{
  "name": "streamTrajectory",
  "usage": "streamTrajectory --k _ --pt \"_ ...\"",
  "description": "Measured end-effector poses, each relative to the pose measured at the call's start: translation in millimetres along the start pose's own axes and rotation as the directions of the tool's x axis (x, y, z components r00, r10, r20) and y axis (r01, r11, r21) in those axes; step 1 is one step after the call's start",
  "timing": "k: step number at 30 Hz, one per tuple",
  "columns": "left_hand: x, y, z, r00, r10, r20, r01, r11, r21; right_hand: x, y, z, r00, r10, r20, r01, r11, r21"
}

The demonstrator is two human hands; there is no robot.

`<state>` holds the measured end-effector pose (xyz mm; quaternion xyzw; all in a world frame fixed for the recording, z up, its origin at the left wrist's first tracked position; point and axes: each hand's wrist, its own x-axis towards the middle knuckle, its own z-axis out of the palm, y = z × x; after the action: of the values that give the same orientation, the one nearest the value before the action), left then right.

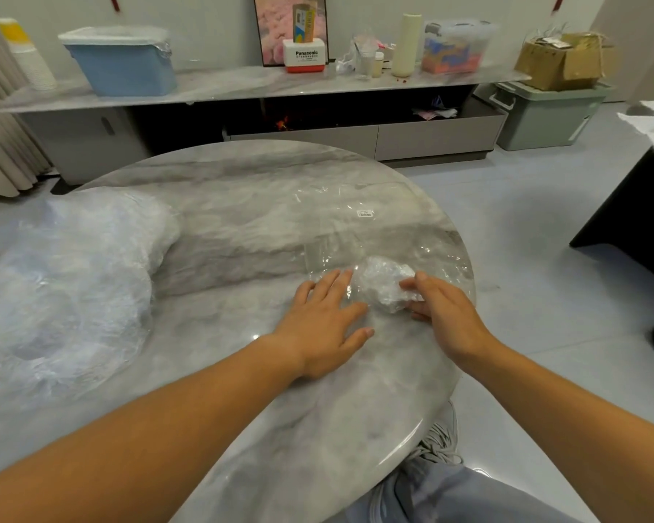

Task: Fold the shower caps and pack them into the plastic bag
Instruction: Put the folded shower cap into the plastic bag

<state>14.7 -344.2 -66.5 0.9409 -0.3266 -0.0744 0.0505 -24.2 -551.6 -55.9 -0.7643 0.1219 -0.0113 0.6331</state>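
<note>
Pressing flat on the desk (242, 409), the left hand (325, 326) lies palm down with its fingers spread, the fingertips resting on the near edge of the plastic bag (355, 228). Just beside it, the right hand (446, 318) pinches a folded shower cap (384, 283) between the thumb above and the fingers below. The cap is a small crumpled white wad sitting at the bag's near end, though whether it is inside the bag or only on top of it cannot be told. The bag itself is clear and lies flat toward the far right rim of the round marble desk, with a small white label (365, 213) on it. Well apart, on the left side of the desk, sits a big loose heap of shower caps (65, 288) — filmy, whitish and unfolded.
</note>
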Motion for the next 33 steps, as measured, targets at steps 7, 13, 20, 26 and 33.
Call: streamTrajectory --k 7,13,20,26,33 --pt "-13 -9 5 0.999 -0.037 -0.014 0.037 0.999 -0.005 -9 5 15 0.998 -0.022 0.053 0.024 0.999 -0.03" --pt "-21 -16 3 0.999 -0.033 0.021 0.033 0.999 0.025 -13 3 22 0.999 0.006 0.043 -0.006 1.0 0.012" --pt "-22 -18 1 0.997 -0.068 -0.022 0.07 0.994 0.086 -9 -3 20 0.992 0.113 -0.056 -0.098 0.97 0.223" --pt "-18 -15 -2 0.993 -0.098 -0.066 0.1 0.994 0.036 -1 -6 9 0.99 0.137 -0.012 -0.128 0.948 0.293" --pt "-20 -9 -15 0.985 -0.133 -0.113 0.114 0.981 -0.159 -4 -4 8 0.993 0.031 0.111 -0.019 0.994 -0.107"
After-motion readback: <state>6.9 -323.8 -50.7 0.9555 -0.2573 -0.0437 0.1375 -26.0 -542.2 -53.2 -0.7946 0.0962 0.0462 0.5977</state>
